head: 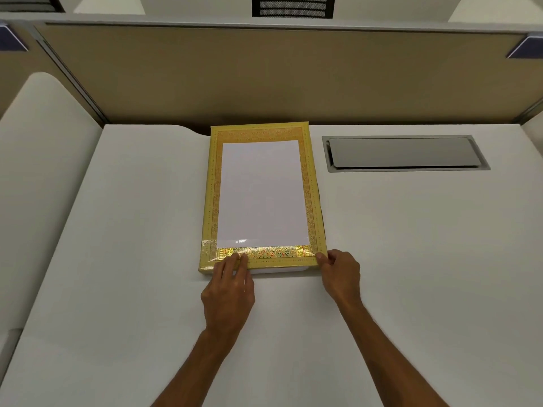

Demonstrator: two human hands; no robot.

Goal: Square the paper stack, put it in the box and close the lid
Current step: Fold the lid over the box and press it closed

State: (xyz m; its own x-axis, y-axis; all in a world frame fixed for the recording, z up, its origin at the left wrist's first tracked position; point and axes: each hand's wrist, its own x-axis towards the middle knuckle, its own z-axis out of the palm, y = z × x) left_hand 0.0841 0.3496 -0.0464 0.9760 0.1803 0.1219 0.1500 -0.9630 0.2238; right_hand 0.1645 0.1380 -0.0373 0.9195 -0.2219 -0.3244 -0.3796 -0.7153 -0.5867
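Observation:
A flat gold patterned box (pixel 312 183) lies in the middle of the white desk, long side pointing away from me. Its lid (pixel 264 133) is down, and a clear window in it shows the white paper stack (pixel 261 192) inside. A thin white strip shows under the lid's near edge. My left hand (pixel 229 292) rests its fingers flat on the lid's near edge, left of centre; its thumb is hidden. My right hand (pixel 340 274) pinches the lid's near right corner between thumb and fingers.
A grey cable hatch (pixel 402 152) is set into the desk (pixel 411 259) to the right of the box. A tan partition wall (pixel 264 74) runs along the back. Another white desk surface (pixel 38 142) adjoins on the left.

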